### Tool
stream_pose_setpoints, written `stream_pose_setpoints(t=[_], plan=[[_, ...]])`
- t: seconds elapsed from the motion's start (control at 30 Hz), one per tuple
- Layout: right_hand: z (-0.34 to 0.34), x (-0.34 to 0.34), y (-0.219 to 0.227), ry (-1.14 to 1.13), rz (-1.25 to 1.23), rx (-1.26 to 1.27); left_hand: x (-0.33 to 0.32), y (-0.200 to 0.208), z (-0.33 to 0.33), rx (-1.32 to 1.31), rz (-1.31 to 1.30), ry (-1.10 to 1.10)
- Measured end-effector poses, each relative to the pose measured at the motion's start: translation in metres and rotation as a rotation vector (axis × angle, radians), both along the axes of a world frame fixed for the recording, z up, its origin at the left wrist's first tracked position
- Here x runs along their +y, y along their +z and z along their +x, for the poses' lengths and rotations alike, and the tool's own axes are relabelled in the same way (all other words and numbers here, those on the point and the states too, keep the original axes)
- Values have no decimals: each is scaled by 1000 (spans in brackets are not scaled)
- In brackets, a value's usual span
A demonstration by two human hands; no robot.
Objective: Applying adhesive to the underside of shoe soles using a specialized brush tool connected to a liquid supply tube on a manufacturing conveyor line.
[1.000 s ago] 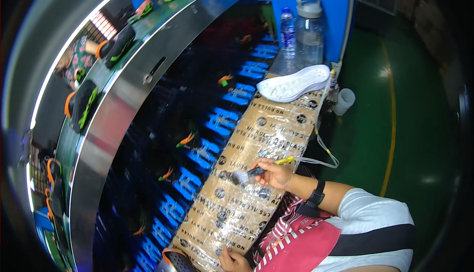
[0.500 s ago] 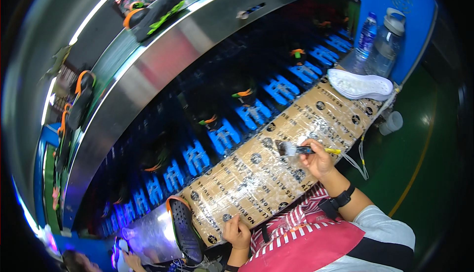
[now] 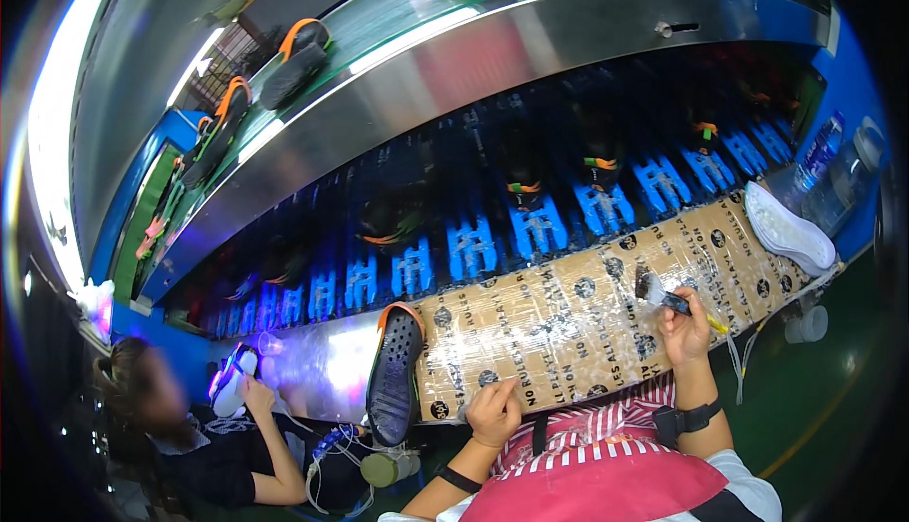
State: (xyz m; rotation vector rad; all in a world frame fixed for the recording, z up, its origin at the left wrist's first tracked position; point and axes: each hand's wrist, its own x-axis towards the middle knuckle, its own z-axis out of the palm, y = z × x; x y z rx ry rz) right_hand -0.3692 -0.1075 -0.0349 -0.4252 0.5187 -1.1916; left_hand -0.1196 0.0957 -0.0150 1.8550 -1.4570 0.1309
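A brush (image 3: 674,300) with a black-and-yellow handle and whitish-smeared bristles is gripped in my right hand (image 3: 686,334), over the right part of the table. My left hand (image 3: 494,412) rests at the near table edge, its fingers curled in with nothing visible in them. Just left of it lies a black clog (image 3: 395,375) with holes in its upper and an orange strap. At the table's right end sits a white shoe sole (image 3: 788,230), holding white bits. The table's brown printed covering (image 3: 559,318) lies under clear, wrinkled film.
Behind the table runs a row of blue holders (image 3: 472,247). Above it, a conveyor (image 3: 417,1) carries black-and-orange clogs. At the right stand bottles (image 3: 820,151) and a cup (image 3: 807,325). On the left, another person's hand (image 3: 256,397) holds a white shoe (image 3: 233,385).
The view has swung left, so the table sits more level and the person at left shows more. My right hand still holds the brush; my left hand stays by the near edge.
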Motion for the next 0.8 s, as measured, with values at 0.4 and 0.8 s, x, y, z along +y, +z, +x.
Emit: stream_pose_setpoints(t=[0.4, 0.8], plan=[[-1, -2, -2, 11, -29, -1, -4, 17, 2, 183, 118, -10], [-6, -3, -2, 15, -29, -59, -9, 271, 20, 198, -34, -55]])
